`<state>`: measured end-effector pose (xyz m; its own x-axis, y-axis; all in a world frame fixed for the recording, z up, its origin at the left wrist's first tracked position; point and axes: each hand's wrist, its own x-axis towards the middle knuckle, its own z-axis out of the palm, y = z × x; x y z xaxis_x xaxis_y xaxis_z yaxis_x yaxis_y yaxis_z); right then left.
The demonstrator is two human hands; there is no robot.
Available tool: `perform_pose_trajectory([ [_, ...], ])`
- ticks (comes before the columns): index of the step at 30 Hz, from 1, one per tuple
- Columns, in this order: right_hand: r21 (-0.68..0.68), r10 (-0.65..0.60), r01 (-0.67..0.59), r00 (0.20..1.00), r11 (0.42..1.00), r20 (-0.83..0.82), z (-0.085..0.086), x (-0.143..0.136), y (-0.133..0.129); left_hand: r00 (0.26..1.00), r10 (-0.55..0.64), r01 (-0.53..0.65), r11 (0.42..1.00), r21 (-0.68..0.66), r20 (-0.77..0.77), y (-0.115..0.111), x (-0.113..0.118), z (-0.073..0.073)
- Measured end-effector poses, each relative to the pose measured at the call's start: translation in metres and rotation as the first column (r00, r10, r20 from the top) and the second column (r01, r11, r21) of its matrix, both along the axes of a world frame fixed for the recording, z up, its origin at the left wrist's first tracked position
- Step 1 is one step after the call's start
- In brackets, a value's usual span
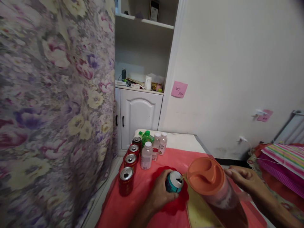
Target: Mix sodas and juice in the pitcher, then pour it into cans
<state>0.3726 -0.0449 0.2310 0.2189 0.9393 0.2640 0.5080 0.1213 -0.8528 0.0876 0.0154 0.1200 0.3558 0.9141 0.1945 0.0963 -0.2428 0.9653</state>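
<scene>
My left hand is wrapped round a teal can with an open silver top, over a red scalloped dish. My right hand grips the side of a clear pitcher with an orange lid, partly filled with reddish-brown liquid. The pitcher leans toward the can, and a thin yellowish stream or drip shows between the lid's edge and the can's opening. Below the lid lies a yellowish board-like surface, partly covered by the pitcher.
Several dark red cans stand in a row along the left of the red-covered table. Behind them are clear bottles with white caps and a green bottle. A floral curtain hangs at left; a white cabinet stands behind.
</scene>
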Motion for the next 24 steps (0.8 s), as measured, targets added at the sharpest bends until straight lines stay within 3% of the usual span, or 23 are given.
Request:
perform_pose_trajectory([
  [3, -0.105, 0.065, -0.066, 0.998, 0.992, -0.019, 0.001, 0.001, -0.001, 1.000, 0.009, -0.009, 1.000, 0.005, 0.004, 0.000, 0.000, -0.001],
  [8, -0.163, 0.093, -0.090, 0.996, 0.983, 0.012, -0.003, 0.010, 0.003, 1.000, 0.011, -0.011, 1.000, 0.006, 0.023, 0.000, 0.000, -0.001],
  [24, -0.047, 0.020, -0.025, 0.995, 0.999, -0.098, -0.019, -0.008, -0.006, 0.993, -0.011, 0.016, 0.999, -0.033, 0.118, -0.001, 0.001, 0.007],
])
